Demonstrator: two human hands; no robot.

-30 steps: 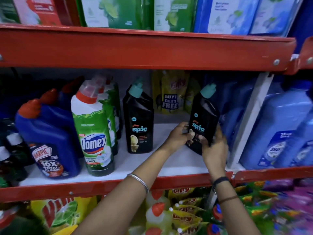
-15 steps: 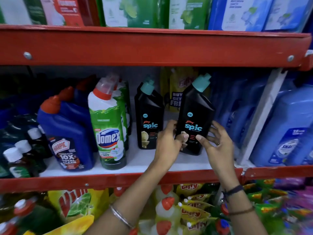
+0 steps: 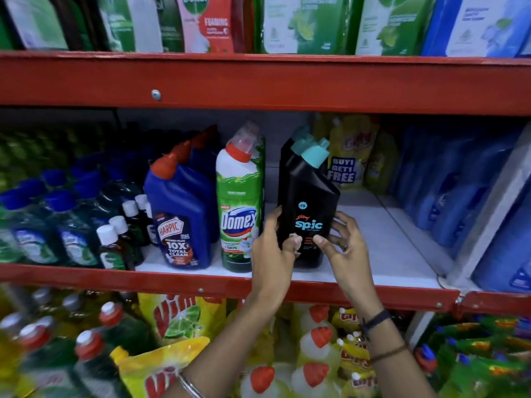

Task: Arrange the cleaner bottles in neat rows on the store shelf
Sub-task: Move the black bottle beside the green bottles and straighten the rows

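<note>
With left hand [image 3: 273,248] and right hand [image 3: 342,248] clamped on the black Spic bottle [image 3: 306,214], square its label forward beside the Domex bottle [image 3: 240,214].

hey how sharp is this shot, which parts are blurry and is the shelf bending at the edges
Head view: the black Spic bottle between the left hand and right hand reads clearly; the dark green bottles at far left and the goods below are smeared; the red shelf rail bows toward the corners, wide-angle distortion.
</note>
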